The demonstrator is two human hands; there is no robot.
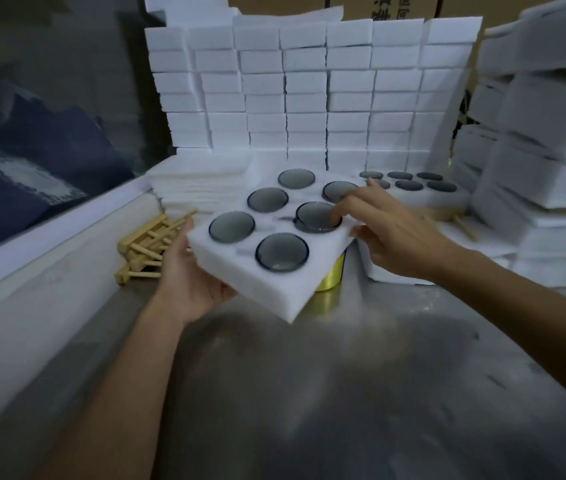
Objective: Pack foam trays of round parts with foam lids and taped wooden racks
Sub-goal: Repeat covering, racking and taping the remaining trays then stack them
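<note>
Six dark round parts (232, 227) sit in the holes of a white foam tray (263, 282). The tray is held up above the grey bench (309, 393), tipped a little. The left hand (184, 271) grips the tray's left edge, with the thumb on the side and the fingers under it. The right hand (392, 233) holds the tray's right corner, and its fingers (344, 206) touch one round part (316, 216). A yellow roll of tape (330, 275) stands on the bench just under the tray. Wooden racks (146, 244) lie in a pile to the left, by the left hand. A second tray (423, 199) with round parts sits farther back. White foam blocks (306, 88) are stacked high behind.
</note>
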